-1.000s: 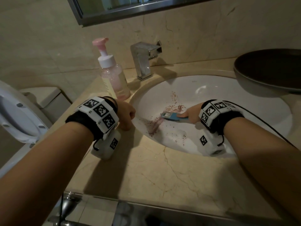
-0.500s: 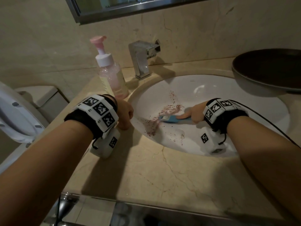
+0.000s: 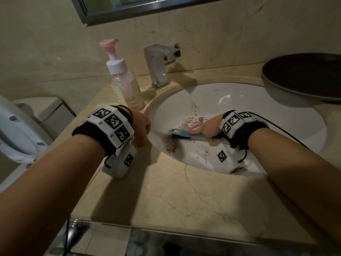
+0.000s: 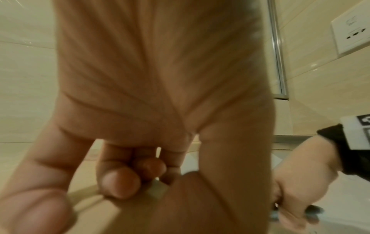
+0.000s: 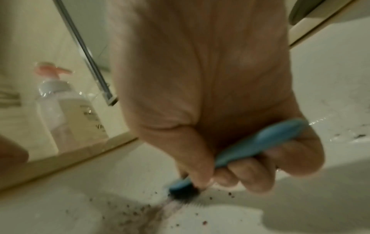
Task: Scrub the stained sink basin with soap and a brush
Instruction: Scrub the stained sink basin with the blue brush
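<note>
The white sink basin has reddish-brown stains and specks on its left slope. My right hand grips the handle of a blue brush, forefinger laid along its back. The bristles press down on the stained patch. The right wrist view shows the brush in my curled fingers, its head on a smeared streak. My left hand rests as a fist on the counter by the basin's left rim, holding nothing. The pink-pump soap bottle stands behind it.
A chrome faucet stands at the back of the basin. A dark round pan sits on the counter at the right, overhanging the sink. A toilet lies left of the beige marble counter. A mirror frame hangs above.
The brush has slid a little to the left across the stain, and the pink smear is spread thinner. The left hand has stayed in place.
</note>
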`<action>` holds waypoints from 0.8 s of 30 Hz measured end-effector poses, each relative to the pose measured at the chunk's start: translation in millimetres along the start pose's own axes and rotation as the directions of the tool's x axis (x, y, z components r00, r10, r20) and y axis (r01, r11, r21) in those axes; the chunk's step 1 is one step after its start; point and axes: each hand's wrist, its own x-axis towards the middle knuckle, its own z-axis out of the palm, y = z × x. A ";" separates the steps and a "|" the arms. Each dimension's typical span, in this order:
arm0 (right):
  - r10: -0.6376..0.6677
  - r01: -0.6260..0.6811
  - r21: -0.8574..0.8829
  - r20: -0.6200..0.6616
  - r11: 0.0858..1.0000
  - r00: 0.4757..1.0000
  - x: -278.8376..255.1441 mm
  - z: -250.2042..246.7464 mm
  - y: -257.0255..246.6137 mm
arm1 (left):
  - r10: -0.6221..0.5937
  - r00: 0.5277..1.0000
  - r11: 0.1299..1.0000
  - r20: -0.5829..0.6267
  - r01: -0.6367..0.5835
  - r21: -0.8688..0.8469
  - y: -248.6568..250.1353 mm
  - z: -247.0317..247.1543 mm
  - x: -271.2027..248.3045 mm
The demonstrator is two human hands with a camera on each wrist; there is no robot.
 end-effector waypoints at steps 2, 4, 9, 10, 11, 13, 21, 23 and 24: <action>0.121 -0.117 0.044 -0.106 0.992 0.987 17.9 9.2 9.0 | 0.004 1.000 1.000 0.018 -0.004 0.013 0.3 -1.0 0.5; 0.160 -0.140 0.144 -0.138 0.980 0.977 18.6 10.2 19.8 | 0.005 1.000 0.999 0.021 -0.006 0.041 -1.3 -1.6 2.0; 0.147 -0.127 0.197 -0.088 0.972 0.985 36.4 7.3 20.1 | 0.027 0.999 0.999 0.021 -0.027 0.023 -5.5 -1.2 4.8; 0.118 -0.108 0.188 -0.042 0.976 0.992 39.1 3.8 16.7 | 0.037 0.999 0.999 0.016 -0.037 0.013 -6.1 -1.5 5.0; 0.119 -0.114 0.276 -0.002 0.954 0.993 35.9 0.5 11.4 | 0.047 0.999 0.999 0.011 -0.047 0.009 -6.5 -1.5 5.3; 0.114 -0.104 0.251 -0.027 0.962 0.993 32.1 -2.0 12.5 | 0.056 0.998 0.998 -0.001 -0.056 0.015 -7.3 -0.8 6.3; 0.168 -0.166 0.028 -0.071 0.986 0.983 57.2 24.0 39.6 | 0.035 0.999 0.999 -0.017 -0.035 0.032 -7.0 -0.2 7.6; 0.068 -0.068 -0.006 0.039 0.998 0.997 34.5 8.2 25.8 | 0.031 0.999 0.999 -0.016 -0.031 0.033 -7.1 -0.3 8.2; 0.049 -0.053 0.050 0.074 0.997 0.996 25.0 2.5 20.9 | 0.028 0.999 0.999 -0.019 -0.027 0.038 -7.3 -0.5 8.7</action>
